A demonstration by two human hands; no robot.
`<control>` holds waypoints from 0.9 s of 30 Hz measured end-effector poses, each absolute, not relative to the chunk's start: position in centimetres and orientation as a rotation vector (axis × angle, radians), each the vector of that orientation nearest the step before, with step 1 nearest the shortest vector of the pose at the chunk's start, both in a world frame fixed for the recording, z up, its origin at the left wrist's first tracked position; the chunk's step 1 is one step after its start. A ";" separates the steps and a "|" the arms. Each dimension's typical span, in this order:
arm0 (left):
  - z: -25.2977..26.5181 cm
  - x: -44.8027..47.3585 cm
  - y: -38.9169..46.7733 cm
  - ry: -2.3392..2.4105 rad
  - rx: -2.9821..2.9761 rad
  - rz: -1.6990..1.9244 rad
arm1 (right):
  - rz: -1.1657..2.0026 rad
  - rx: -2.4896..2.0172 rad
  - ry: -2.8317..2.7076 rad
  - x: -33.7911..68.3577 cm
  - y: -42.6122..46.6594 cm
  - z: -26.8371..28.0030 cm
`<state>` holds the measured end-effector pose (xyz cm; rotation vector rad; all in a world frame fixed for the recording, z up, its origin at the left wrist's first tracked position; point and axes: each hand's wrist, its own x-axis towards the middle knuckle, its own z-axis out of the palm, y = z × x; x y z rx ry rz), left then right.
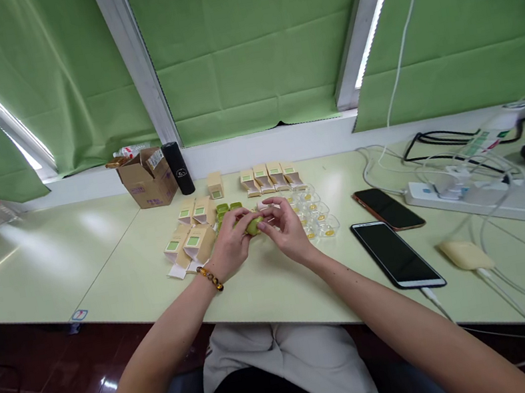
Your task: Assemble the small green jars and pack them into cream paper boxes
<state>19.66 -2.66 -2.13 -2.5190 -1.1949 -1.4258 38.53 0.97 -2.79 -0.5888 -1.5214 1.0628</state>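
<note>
My left hand (pixel 233 242), with a beaded bracelet on its wrist, is closed around a small rounded green container (pixel 253 226). My right hand (pixel 288 229) meets it from the other side, thumb and fingertips at the green piece. What lies between the fingers is partly hidden. Behind my left hand stand more green containers (pixel 222 209). Left of it are several open cream cartons (pixel 200 241) with green labels. Close by my right hand sit rows of clear plastic cups (pixel 327 227) with something yellow inside.
More cream cartons (pixel 270 176) stand at the back. A cardboard box (pixel 145 182) and black cylinder (pixel 178 168) are by the wall. At right lie two phones (pixel 397 254), a power strip (pixel 476 196), a yellowish case (pixel 464 254), tangled cables and a tilted bottle (pixel 495 132).
</note>
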 end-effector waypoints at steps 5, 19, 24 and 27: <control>-2.8 19.7 -1.3 -1.491 -2.454 -2.150 | 0.904 -0.685 -1.517 39.6 1.2 -1.6; -3.0 19.5 -0.2 -1.623 -2.276 -2.975 | 0.111 -1.683 -2.405 47.3 2.7 4.0; -3.0 19.5 -0.3 -1.650 -2.277 -2.959 | 0.001 -1.615 -2.583 47.0 2.3 3.2; -3.0 19.5 -0.3 -1.625 -2.275 -2.968 | -0.023 -1.632 -2.586 47.0 2.2 3.5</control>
